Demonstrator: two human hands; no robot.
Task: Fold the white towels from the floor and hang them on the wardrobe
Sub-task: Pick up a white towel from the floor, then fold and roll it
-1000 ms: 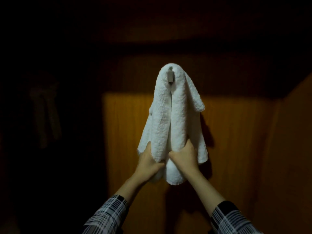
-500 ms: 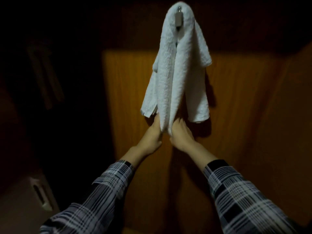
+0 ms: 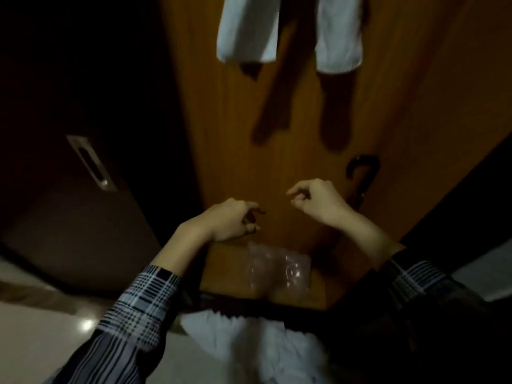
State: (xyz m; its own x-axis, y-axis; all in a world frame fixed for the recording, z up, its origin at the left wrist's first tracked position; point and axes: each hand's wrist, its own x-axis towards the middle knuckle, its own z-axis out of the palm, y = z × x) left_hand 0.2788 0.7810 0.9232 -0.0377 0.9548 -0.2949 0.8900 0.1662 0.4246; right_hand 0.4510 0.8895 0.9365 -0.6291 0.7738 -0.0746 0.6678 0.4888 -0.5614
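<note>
Both hands are loosely curled and holding nothing: the left hand (image 3: 227,221) has its fingertips bent inward, and the right hand (image 3: 318,199) is half-closed with thumb near forefinger. They hover apart in front of the wooden wardrobe panel (image 3: 388,106). Above them, at the panel's top edge, the hanging white towel (image 3: 339,40) shows two lower ends. More white towels (image 3: 255,347) lie heaped on the floor (image 3: 33,333) below.
</note>
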